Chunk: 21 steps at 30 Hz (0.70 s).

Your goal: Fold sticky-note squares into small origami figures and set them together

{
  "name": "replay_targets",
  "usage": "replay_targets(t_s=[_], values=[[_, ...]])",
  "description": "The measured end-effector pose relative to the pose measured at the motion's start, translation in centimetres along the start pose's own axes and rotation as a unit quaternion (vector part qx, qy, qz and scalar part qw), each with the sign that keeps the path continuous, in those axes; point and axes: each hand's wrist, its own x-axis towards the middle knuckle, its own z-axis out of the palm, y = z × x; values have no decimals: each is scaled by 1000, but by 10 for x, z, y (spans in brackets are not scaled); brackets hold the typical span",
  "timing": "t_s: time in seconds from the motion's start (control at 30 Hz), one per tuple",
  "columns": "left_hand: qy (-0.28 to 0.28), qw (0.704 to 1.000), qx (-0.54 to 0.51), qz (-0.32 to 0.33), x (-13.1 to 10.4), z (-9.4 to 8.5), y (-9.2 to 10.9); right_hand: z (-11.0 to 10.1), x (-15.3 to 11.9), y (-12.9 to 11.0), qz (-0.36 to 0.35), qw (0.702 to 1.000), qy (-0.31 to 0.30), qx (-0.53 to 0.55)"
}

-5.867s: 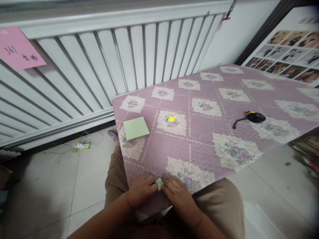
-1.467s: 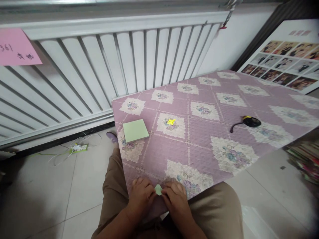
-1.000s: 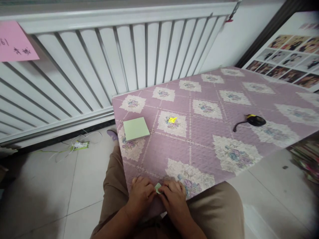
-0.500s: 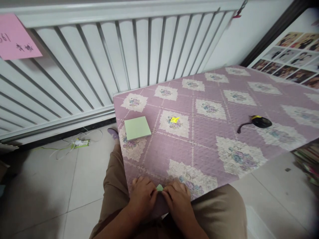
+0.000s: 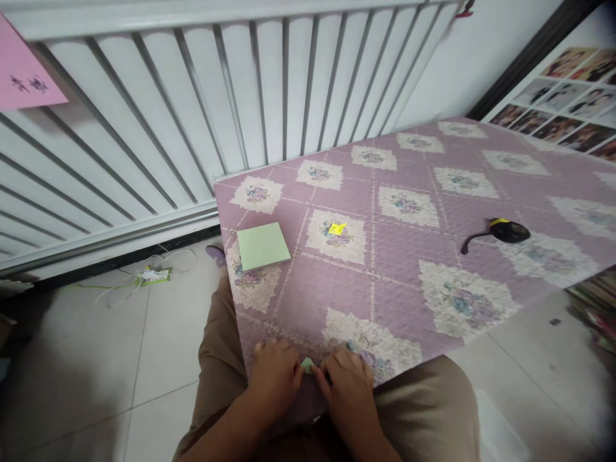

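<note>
A small piece of folded green paper (image 5: 307, 365) lies at the table's near edge, between my two hands. My left hand (image 5: 275, 372) is closed, with its thumb and forefinger on the paper's left side. From the right, my right hand (image 5: 347, 380) has its thumb and fingers pressed at the paper's other side. Much of the paper is hidden by the fingers. A pad of pale green square paper (image 5: 264, 246) lies at the table's left side. Farther in rests a small folded yellow paper piece (image 5: 337, 229).
A purple floral cloth covers the table (image 5: 332, 282). At the right lies a black object with a yellow band and a curved stem (image 5: 507, 231). A white radiator (image 5: 269, 90) runs behind the table. A power strip (image 5: 156, 276) with cables sits on the floor at the left.
The right thumb has shifted slightly on the green paper, and a little less of the paper shows. The view has shifted a little; the other things lie where they were.
</note>
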Motion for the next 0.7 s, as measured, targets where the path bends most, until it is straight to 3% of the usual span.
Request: replay_targets(t_s=[0.47,0.57,0.7], values=[[-81,996,25,0,19,-18,1,5,-2,5,19,1000,-9,13],[-90,996,29,-1,20,-20,1,9,-12,11,-45,998,43,21],[-88,996,32,1,18,-19,1,16,-31,14,-183,978,98,-22]])
